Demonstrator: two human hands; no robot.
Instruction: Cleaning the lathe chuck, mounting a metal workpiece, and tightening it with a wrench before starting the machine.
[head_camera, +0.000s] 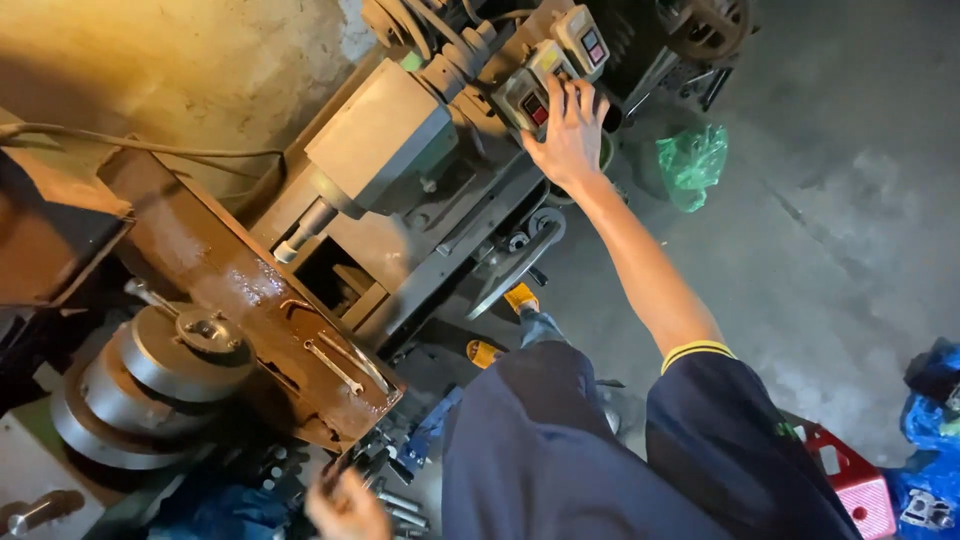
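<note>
From the head view, the right hand (570, 135) reaches forward with the arm straight, fingers spread flat on a grey switch box (535, 95) bearing red and black buttons, grasping nothing. The left hand (345, 505) hangs low and blurred; its grip cannot be told. A crumpled green bag (692, 165) lies on the floor nearby.

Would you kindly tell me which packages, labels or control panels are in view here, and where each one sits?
Two grey switch boxes with red and dark buttons: on the machine top, under the right hand.
Crumpled green plastic bag: on the concrete floor, right of the machine.
Blue plastic bags: far right edge.
</note>
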